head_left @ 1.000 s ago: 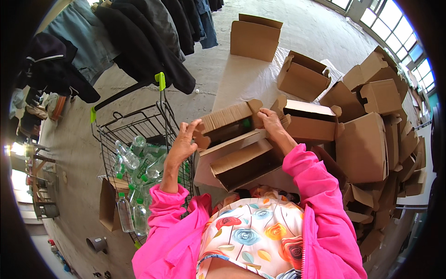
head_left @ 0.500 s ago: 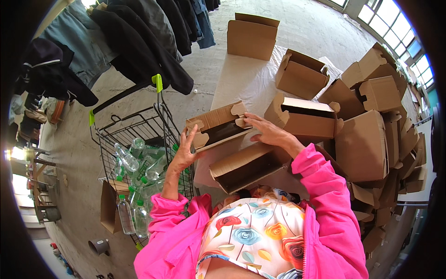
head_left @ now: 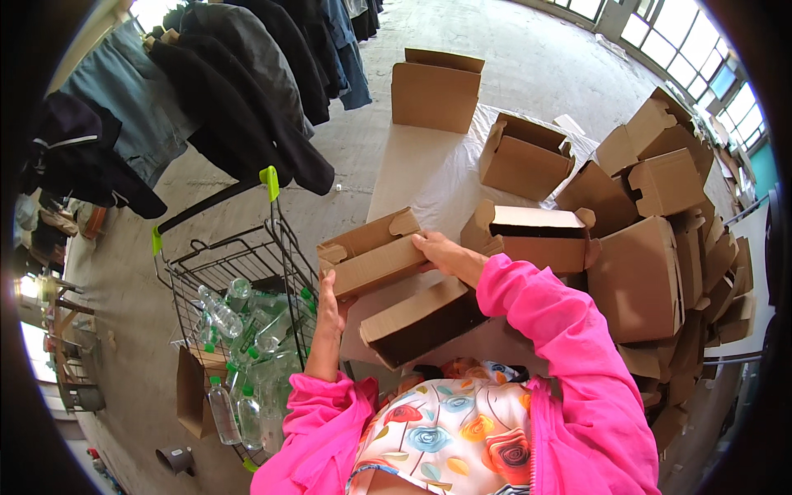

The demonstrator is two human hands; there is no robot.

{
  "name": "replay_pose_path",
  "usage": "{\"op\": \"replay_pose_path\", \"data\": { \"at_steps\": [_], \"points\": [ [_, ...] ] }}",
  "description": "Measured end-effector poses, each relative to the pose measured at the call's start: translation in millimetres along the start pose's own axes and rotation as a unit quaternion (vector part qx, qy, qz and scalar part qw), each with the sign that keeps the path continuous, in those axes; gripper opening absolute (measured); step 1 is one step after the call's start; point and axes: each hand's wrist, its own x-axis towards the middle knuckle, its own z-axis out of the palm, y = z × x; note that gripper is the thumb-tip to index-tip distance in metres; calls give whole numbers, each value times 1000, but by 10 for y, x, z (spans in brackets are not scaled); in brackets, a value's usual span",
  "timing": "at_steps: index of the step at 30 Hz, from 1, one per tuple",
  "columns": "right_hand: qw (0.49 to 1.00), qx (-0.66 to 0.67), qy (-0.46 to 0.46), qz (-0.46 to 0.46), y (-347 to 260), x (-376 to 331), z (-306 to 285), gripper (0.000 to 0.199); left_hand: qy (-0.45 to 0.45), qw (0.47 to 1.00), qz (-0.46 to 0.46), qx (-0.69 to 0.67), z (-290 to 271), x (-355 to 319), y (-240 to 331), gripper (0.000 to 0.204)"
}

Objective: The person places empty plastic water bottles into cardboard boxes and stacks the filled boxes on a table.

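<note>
A brown cardboard box (head_left: 375,252) lies on the near end of the white table (head_left: 421,169), its flaps folded nearly closed. My left hand (head_left: 330,309) presses against the box's near left side. My right hand (head_left: 441,252) rests flat on its top flap at the right end. Both arms wear bright pink sleeves. Just below it stands a second open box (head_left: 425,322) with a dark inside, close to my body.
A black wire shopping cart (head_left: 239,305) with green handle ends holds several clear plastic bottles at my left. Many open cardboard boxes (head_left: 643,247) pile up on the right. Dark coats (head_left: 239,91) hang on a rack at the upper left.
The flaps of the box under my hands have folded down. My right hand slid left onto the top flap; my left hand dropped to the box's side.
</note>
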Motion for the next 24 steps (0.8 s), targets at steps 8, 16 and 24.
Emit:
{"op": "replay_pose_path", "data": {
  "at_steps": [8,16,24],
  "points": [
    [982,-127,92,-101,-818,485,-475,40,-68,996,56,-20,883,420,481,42],
    [979,17,171,-107,-1309,1249,-1540,37,-110,981,101,121,2331,1644,867,49],
    [954,61,283,-79,-932,2023,-1972,39,-165,941,180,236,3047,2585,906,51]
  ]
}}
